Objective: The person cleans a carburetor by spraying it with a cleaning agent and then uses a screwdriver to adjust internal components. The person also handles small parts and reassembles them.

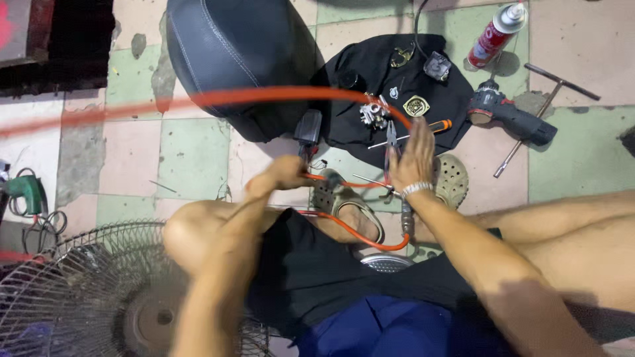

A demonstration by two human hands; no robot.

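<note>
An orange hose (264,98) arcs across the view from the far left, over a black cloth, and down past my knees (370,241). My left hand (281,173) is closed around the hose near a small black part (308,127). My right hand (415,155), with a metal wristband, is raised with its fingers straight and together, its palm near the hose; whether it grips anything is hidden. Pliers (391,142) and an orange-handled screwdriver (423,129) lie on the black cloth (370,73) just beyond my right hand.
A black seat (231,53) lies at the top. A red spray can (495,36), a cordless drill (506,112) and a T-handle wrench (546,99) lie at the right. A fan's wire guard (86,291) sits bottom left, a green power tool (23,192) at the left edge.
</note>
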